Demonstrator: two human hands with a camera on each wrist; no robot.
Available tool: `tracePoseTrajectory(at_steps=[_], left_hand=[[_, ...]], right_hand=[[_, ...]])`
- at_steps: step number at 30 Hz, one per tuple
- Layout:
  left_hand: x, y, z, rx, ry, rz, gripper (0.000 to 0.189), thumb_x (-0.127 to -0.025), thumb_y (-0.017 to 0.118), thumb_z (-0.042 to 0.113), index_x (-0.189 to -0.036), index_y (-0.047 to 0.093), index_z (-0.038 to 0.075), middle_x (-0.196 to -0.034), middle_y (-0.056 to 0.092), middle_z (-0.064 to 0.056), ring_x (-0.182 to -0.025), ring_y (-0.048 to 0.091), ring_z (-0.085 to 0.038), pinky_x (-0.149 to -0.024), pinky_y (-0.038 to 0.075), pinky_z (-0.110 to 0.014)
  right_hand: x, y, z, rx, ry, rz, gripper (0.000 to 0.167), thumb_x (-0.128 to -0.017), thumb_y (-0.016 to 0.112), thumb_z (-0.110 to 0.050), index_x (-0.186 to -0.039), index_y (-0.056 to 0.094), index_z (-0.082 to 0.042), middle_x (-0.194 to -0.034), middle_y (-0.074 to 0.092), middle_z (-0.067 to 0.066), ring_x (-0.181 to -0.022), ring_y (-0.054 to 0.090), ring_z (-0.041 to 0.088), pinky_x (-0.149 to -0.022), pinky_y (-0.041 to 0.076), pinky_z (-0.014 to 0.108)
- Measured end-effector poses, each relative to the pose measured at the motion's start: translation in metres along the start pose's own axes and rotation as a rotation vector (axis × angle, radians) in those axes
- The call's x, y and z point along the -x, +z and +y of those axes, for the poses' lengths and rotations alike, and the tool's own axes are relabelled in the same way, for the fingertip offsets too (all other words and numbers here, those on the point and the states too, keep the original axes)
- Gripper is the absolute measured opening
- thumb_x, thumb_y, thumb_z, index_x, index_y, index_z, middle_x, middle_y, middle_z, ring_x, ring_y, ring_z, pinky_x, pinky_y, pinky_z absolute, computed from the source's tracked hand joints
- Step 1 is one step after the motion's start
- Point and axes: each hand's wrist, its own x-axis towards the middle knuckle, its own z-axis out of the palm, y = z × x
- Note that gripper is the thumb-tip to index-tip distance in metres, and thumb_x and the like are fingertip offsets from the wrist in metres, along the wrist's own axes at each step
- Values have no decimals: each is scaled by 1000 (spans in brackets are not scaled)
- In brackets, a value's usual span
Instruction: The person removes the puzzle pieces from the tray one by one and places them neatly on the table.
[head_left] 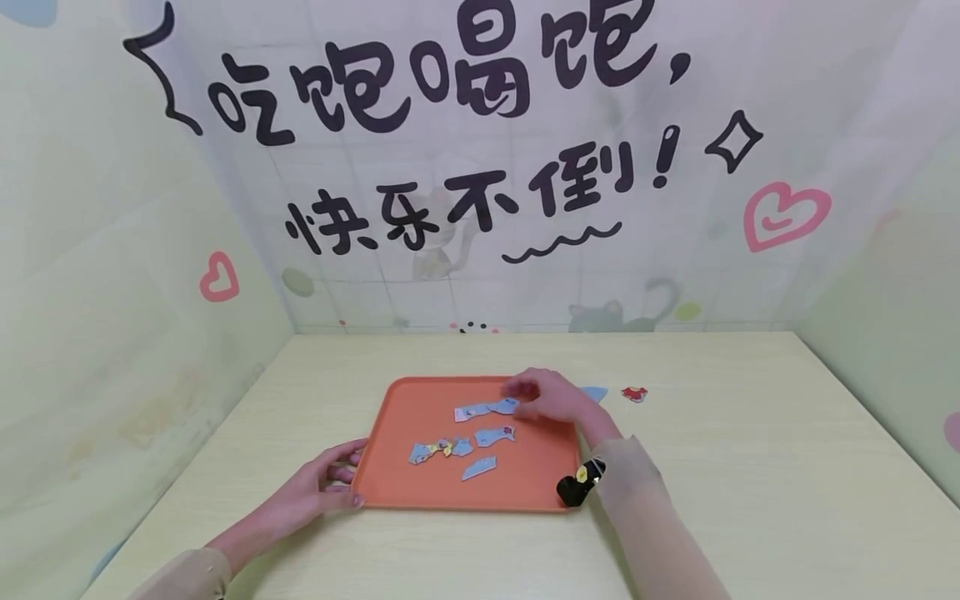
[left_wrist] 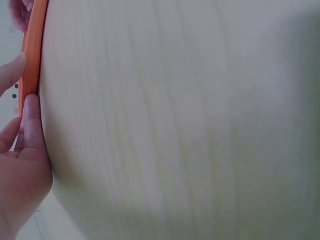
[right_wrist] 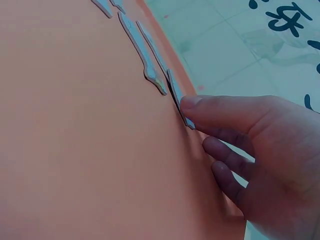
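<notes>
- the right hand (head_left: 551, 394) pinches a blue puzzle piece (right_wrist: 176, 93) by its end, near the far side of the orange tray (head_left: 397, 483)
- the left hand (head_left: 318, 483) grips the tray's left edge, thumb on top, a finger beneath
- the piece looks thin, light and fairly stiff, likely weakest at narrow parts; its cut edges seem the best hold
- loose pieces (head_left: 480, 468) lie nearer the person; sliding room opens rightward, up to the rim
</notes>
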Motion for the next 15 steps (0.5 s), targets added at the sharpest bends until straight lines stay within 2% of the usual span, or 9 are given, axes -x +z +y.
tracePoseTrajectory(at_steps=[6, 11, 15], left_hand=[[0, -1, -2, 1, 5, -5, 84, -84, 77, 16, -153, 30, 1, -139, 43, -24, -103, 53, -12, -84, 50, -19], [-2, -1, -2, 3, 16, -3, 84, -84, 77, 15, -152, 30, 0, -137, 44, -24, -101, 54, -6, -85, 50, -19], [-2, -1, -2, 13, 10, -9, 85, -84, 76, 15, -153, 30, 0, -137, 43, -24, -101, 54, -7, -84, 50, -19]], right_hand=[[-2, 1, -1, 46, 0, -45, 34, -89, 71, -10, -123, 68, -11, -123, 64, 7, -113, 55, 24, -102, 47, 42], [-5, 1, -1, 80, -13, -47, 28, -88, 71, -8, -116, 71, -12, -118, 64, 7, -109, 55, 23, -101, 47, 41], [-5, 0, -3, 98, -5, -52, 26, -87, 72, -9, -114, 71, -12, -117, 64, 6, -109, 55, 23, -101, 47, 42]])
